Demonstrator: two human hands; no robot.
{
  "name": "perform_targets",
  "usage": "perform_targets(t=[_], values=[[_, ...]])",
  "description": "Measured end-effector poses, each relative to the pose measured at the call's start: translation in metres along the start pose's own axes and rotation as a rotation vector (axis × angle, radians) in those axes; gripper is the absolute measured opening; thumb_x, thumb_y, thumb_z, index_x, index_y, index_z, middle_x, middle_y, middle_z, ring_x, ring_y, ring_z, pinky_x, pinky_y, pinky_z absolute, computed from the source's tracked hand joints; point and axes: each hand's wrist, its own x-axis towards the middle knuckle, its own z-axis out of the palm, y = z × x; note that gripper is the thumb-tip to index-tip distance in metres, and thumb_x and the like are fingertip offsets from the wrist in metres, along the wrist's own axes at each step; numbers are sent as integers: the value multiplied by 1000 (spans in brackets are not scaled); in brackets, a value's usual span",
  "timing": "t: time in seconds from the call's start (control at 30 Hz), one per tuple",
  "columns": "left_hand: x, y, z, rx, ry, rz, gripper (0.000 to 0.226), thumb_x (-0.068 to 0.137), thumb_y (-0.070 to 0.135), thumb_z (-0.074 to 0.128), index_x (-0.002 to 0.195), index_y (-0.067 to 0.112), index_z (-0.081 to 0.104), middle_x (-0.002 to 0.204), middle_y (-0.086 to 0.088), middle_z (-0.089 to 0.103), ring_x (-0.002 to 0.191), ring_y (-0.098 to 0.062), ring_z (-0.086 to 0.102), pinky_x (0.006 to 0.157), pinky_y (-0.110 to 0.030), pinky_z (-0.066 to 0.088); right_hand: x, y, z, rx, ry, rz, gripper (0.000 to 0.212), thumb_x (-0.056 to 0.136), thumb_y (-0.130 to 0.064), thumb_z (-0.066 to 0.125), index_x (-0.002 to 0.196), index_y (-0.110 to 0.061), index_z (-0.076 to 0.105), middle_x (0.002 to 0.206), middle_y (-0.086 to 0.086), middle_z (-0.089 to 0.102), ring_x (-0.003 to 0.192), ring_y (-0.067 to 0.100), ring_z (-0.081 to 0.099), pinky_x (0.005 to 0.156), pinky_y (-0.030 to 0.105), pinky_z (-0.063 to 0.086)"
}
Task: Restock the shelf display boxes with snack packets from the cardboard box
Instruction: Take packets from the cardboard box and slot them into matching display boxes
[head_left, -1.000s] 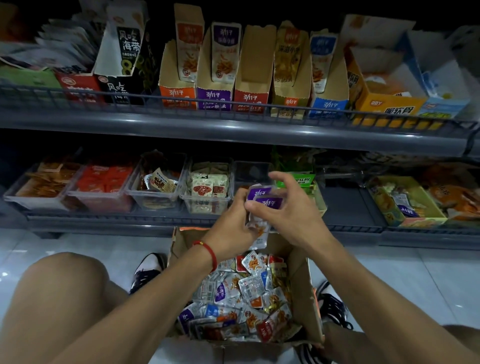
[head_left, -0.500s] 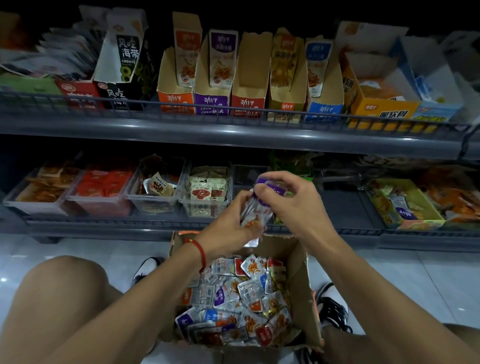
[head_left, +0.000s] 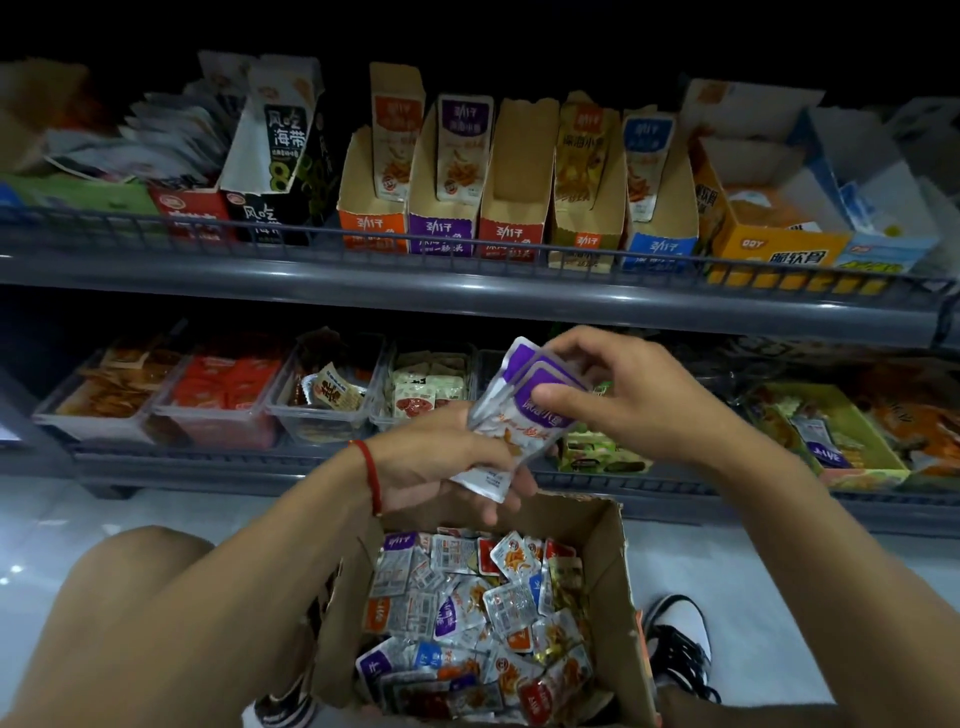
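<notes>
Grey metal shelving fills the dim space ahead of me, two tiers deep, above a pale tiled floor (head_left: 753, 571). On the upper shelf (head_left: 467, 280) a row of shelf display boxes (head_left: 511, 182) stands upright behind a low wire rail, their fronts orange, purple, red, yellow and blue; some hold tall packets, and the red-fronted one looks hollow from where I crouch. On the lower shelf (head_left: 218, 462) a line of clear plastic bins (head_left: 322, 415) holds loose snacks. Between my knees sits the cardboard box (head_left: 618, 597), its flaps open, piled with small snack packets (head_left: 478, 613) in purple, orange, red and blue, lying every which way. Just above the box's far edge I hold a small stack of purple-topped packets (head_left: 519, 410), tilted with the purple ends up and to the right. My left hand (head_left: 447, 462), a red string on its wrist, grips the stack's lower end from beneath, fingers curled round it. My right hand (head_left: 634, 400) pinches the upper end, thumb pressed on the front face of the top packet and fingers arched over the purple edge. A black-and-white shoe (head_left: 675, 644) shows on the floor to the right of the box.
</notes>
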Motion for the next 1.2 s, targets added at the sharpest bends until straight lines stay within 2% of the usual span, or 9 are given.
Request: perform_targets(t=[0.1, 0.23, 0.4, 0.53, 0.67, 0.73, 0.97, 1.13, 1.2], values=[[-2, 23, -16, 21, -26, 3, 31, 96, -4, 57, 127, -4, 54, 110, -37, 67, 90, -40, 68, 57, -32, 61, 18, -14, -16, 107, -32, 13, 46, 74, -56, 69, 107, -24, 62, 97, -7, 71, 86, 8, 71, 62, 25, 57], [-2, 52, -42, 49, -47, 27, 33, 95, -2, 57, 128, -5, 58, 102, -32, 71, 75, -30, 70, 51, -29, 58, 52, -28, -28, 287, -73, 22, 41, 81, -35, 75, 109, -8, 60, 98, 4, 75, 87, 18, 75, 50, 34, 59], [0, 70, -63, -9, 27, 95, 33, 94, -2, 56, 127, -6, 56, 104, -33, 70, 74, -31, 67, 48, -27, 55, 89, -50, -42, 235, -194, 1, 54, 74, -30, 80, 123, -23, 59, 116, -1, 68, 107, 15, 70, 70, 31, 63], [1, 76, -81, -96, 33, 143, 37, 94, -2, 60, 130, 0, 52, 112, -28, 71, 97, -36, 69, 62, -30, 59, 125, -65, -50, 152, -239, 10, 38, 80, -19, 80, 113, -16, 62, 109, 1, 72, 100, 14, 72, 70, 30, 62], [0, 90, -96, -354, 117, 297, 47, 88, -5, 67, 131, 8, 55, 124, -22, 68, 111, -35, 69, 85, -42, 62, 156, -80, -77, 65, -135, -45, 30, 79, -22, 80, 104, -17, 64, 101, -1, 75, 92, 12, 73, 72, 30, 62], [-2, 93, -103, -325, 199, 351, 58, 85, -3, 72, 135, 18, 54, 128, -14, 67, 115, -27, 68, 91, -50, 59, 175, -86, -91, 24, -57, -56, 27, 79, -22, 79, 102, -19, 64, 100, -3, 74, 91, 6, 72, 70, 26, 61], [-5, 95, -127, -240, 508, 384, 47, 84, 10, 77, 126, 27, 62, 118, -6, 70, 107, -20, 69, 86, -42, 61, 255, -83, -120, -203, 220, -31, 56, 88, -25, 76, 138, -20, 52, 130, -3, 59, 105, 10, 59, 64, 10, 47], [-8, 93, -132, -216, 544, 392, 38, 86, 11, 76, 119, 26, 65, 109, -1, 73, 103, -17, 70, 87, -45, 61, 306, -73, -106, -323, 174, 32, 62, 85, -14, 80, 139, -17, 51, 131, 7, 59, 112, 23, 60, 87, 35, 56], [-8, 93, -133, -192, 555, 380, 35, 87, 12, 75, 117, 27, 65, 109, 0, 73, 103, -16, 70, 87, -43, 61, 320, -67, -97, -376, 116, 70, 65, 85, -16, 80, 141, -23, 47, 127, 4, 58, 115, 25, 60, 91, 37, 55]])
